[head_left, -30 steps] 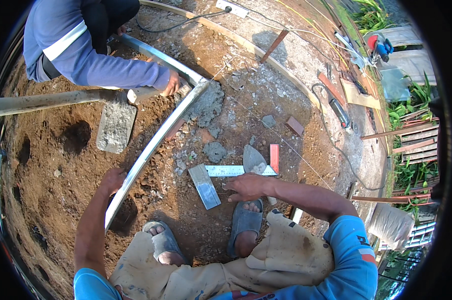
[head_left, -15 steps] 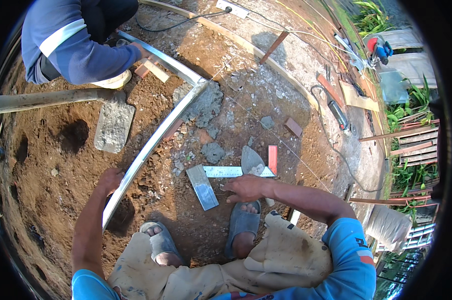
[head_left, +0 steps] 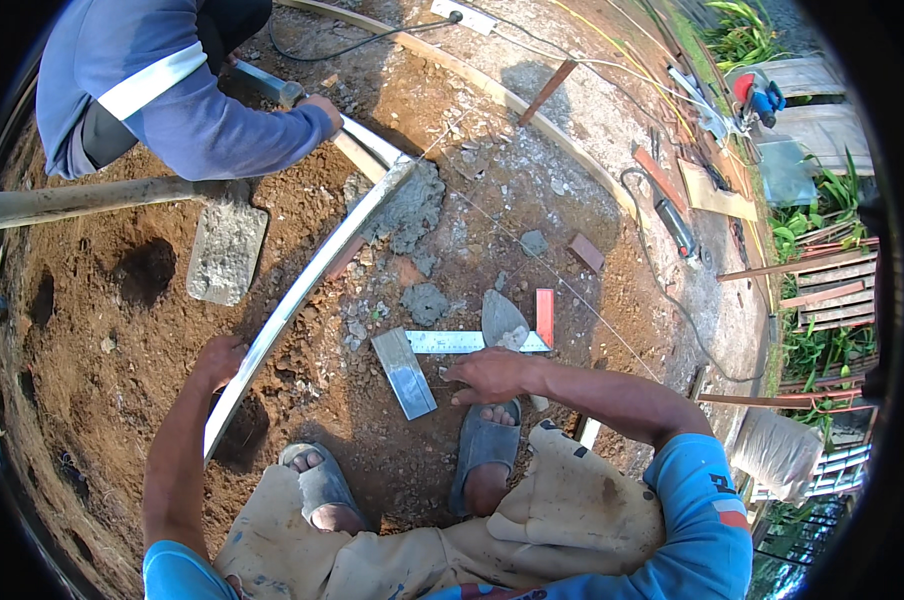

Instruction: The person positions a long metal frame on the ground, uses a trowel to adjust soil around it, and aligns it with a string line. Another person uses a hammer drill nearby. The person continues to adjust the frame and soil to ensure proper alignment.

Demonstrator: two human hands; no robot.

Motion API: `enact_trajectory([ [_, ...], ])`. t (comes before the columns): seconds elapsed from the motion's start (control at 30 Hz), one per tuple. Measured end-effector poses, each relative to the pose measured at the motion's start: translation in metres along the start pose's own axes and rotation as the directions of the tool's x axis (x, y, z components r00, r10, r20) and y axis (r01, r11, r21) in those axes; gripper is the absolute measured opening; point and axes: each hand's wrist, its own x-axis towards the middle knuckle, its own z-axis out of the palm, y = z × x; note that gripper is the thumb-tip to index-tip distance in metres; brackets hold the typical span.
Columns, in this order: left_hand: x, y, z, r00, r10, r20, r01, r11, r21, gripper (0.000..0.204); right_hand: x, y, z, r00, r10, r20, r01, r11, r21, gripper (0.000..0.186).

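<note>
My left hand [head_left: 220, 362] is closed at the lower part of a long silvery metal frame bar [head_left: 290, 305], its fingers against the bar's outer edge. My right hand [head_left: 487, 376] hovers low in front of my right foot, fingers curled and thumb near them; a tiny pale bit shows at the fingertips. Under that hand and wrist lies a pointed trowel [head_left: 504, 318], its blade resting across a steel square [head_left: 442, 343] with a red stock [head_left: 545, 312]. A flat rectangular metal-faced float [head_left: 406, 375] overlaps the square's left end.
A co-worker's hand [head_left: 322, 112] grips a pale wooden piece [head_left: 359, 156] by the frame's far side. A mortar-caked shovel [head_left: 228, 255] lies left. Wet mortar [head_left: 412, 215] surrounds the frame corner. A taut string [head_left: 562, 283], a brick [head_left: 587, 253] and a corded grinder [head_left: 677, 230] are to the right.
The co-worker has leaned to the right, and their hand has moved along the frame toward the corner with the wooden piece. My hands stay almost where they were.
</note>
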Motion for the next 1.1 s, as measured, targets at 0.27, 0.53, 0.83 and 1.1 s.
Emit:
enact_trajectory([
  [0.27,0.0029,-0.0026,0.0014,1.0,0.02,0.009,-0.02,1.0,-0.016,0.034,-0.0001,0.0003,0.0011,1.0,0.005,0.005,-0.006,1.0,0.022,0.056],
  [0.53,-0.0008,0.0029,-0.0013,0.998,0.064,0.016,-0.064,0.997,0.041,0.035,-0.0001,0.0018,0.0044,1.0,0.0,-0.009,0.0,1.0,0.019,0.056],
  [0.83,0.0015,-0.0019,0.0078,0.998,0.009,-0.059,-0.01,1.0,-0.013,0.035,0.0015,0.0004,0.0049,0.999,-0.027,-0.029,0.028,0.999,0.019,0.055],
  [1.1,-0.005,0.0043,-0.0011,1.0,-0.012,-0.024,0.011,1.0,-0.024,0.039,-0.0007,0.0018,0.0042,1.0,-0.006,-0.007,0.006,0.999,0.047,0.057],
])
